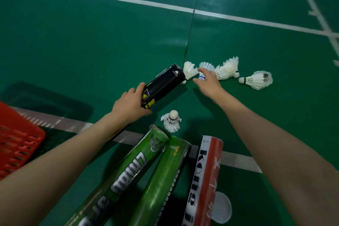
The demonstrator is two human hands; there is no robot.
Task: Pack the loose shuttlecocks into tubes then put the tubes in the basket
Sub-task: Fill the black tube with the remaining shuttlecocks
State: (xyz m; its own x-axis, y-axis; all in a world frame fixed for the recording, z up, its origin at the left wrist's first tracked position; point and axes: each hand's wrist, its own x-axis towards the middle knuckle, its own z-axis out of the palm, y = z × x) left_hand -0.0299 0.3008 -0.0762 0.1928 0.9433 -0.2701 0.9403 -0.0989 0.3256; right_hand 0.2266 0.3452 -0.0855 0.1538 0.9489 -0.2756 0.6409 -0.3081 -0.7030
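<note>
red basket point(16, 139) cut off at left edge; white-red tube point(205, 170) runs off bottom.

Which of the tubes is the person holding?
The black tube, gripped by the left hand; the green tubes and the red-and-white one lie unheld.

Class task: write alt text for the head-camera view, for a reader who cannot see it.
A person's left hand grips a black tube while the right hand reaches for a blue-banded shuttlecock among others loose on a green court floor. Three more tubes lie nearer, a red basket at left.
</note>
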